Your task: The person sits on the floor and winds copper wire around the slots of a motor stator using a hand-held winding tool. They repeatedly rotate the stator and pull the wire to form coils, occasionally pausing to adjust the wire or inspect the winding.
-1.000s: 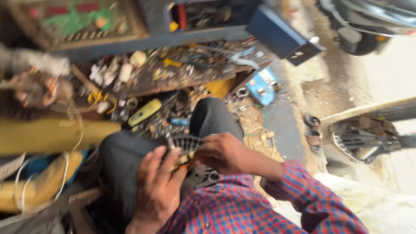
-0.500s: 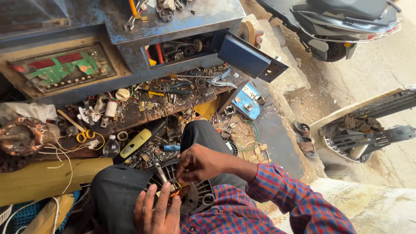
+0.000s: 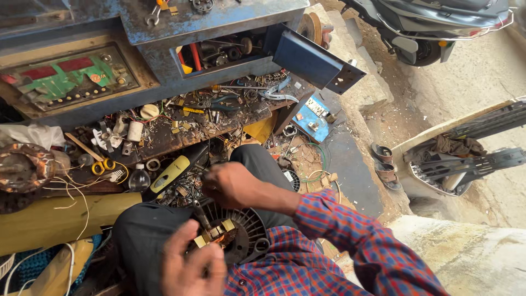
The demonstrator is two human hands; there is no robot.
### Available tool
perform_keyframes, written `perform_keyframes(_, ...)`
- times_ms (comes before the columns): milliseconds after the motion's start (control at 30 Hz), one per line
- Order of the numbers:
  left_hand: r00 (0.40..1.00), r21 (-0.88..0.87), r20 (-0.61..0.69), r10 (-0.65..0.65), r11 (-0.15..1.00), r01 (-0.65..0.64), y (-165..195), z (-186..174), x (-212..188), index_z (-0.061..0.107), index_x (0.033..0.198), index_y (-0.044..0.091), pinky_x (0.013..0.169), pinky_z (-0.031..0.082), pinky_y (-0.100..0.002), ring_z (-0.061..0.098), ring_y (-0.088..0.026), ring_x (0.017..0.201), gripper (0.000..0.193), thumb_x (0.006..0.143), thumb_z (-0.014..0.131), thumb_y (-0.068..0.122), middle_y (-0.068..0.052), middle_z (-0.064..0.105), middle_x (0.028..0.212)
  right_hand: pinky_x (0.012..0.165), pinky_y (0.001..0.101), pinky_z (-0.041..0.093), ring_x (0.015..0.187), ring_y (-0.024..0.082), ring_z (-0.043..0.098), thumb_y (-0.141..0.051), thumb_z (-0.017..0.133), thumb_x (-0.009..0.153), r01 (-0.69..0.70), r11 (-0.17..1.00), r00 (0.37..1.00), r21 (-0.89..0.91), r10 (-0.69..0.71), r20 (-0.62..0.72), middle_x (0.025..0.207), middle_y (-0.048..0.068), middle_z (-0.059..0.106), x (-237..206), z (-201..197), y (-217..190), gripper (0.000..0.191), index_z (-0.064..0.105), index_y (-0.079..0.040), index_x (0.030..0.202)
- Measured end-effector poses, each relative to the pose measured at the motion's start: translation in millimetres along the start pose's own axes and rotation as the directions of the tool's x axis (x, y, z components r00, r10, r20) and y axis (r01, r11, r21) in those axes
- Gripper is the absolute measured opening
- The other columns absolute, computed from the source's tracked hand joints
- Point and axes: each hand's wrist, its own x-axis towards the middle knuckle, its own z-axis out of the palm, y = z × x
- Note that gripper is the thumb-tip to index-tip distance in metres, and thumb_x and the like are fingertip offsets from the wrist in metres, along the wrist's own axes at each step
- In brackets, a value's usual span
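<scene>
Both your hands work on the round finned motor part (image 3: 241, 233) resting in your lap: your left hand (image 3: 192, 268) cups its near edge, fingers curled, while your right hand (image 3: 233, 185) grips a thin metal tool (image 3: 200, 212) against it.

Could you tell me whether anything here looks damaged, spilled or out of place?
Yes. The blue cabinet door hangs open and tilted. Small metal parts and wires lie scattered over the low bench. The round ribbed motor part in the person's lap is opened, its brass pieces exposed.

left hand (image 3: 192, 268) cut off below
</scene>
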Motion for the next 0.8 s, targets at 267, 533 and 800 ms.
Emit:
perform_keyframes(267, 0.705, -0.056, 0.652, -0.278, 0.910, 0.411, -66, -17, 89, 0.076, 0.098, 0.003, 0.072, 0.053, -0.031, 0.067, -0.020, 0.082, 0.016, 0.083, 0.076, 0.007, -0.010, 0.069, 0.089, 0.068, 0.0473, 0.053, 0.086, 0.035, 0.067, -0.031, 0.078, 0.089, 0.140, 0.990, 0.952, -0.012, -0.132, 0.275, 0.095, 0.016, 0.068, -41, -17, -68, 0.029, 0.067, -0.005, 0.090)
perform_keyframes(533, 0.933, 0.448, 0.286, 0.218, 0.830, -0.332, 0, -13, -4, 0.075, 0.095, 0.003, 0.100, 0.048, -0.060, 0.068, -0.041, 0.115, 0.008, 0.090, 0.070, 0.008, -0.014, 0.054, 0.141, 0.063, 0.0422, 0.053, 0.073, 0.030, 0.067, -0.018, 0.080, 0.082, 0.023, 0.993, 0.996, -0.113, -0.013, 0.086, 0.077, 0.009, 0.066, -57, -32, -18, 0.010, 0.079, -0.014, 0.091)
perform_keyframes(800, 0.876, -0.042, 0.336, -0.346, 0.924, 0.381, -48, -8, 70, 0.074, 0.093, 0.002, 0.082, 0.055, -0.039, 0.068, -0.026, 0.087, 0.022, 0.091, 0.082, 0.023, -0.014, 0.068, 0.093, 0.060, 0.0431, 0.049, 0.070, 0.030, 0.062, -0.015, 0.080, 0.091, 0.082, 0.986, 0.980, -0.143, -0.106, -0.169, 0.082, 0.011, 0.065, 3, -16, -26, 0.005, 0.078, -0.012, 0.095)
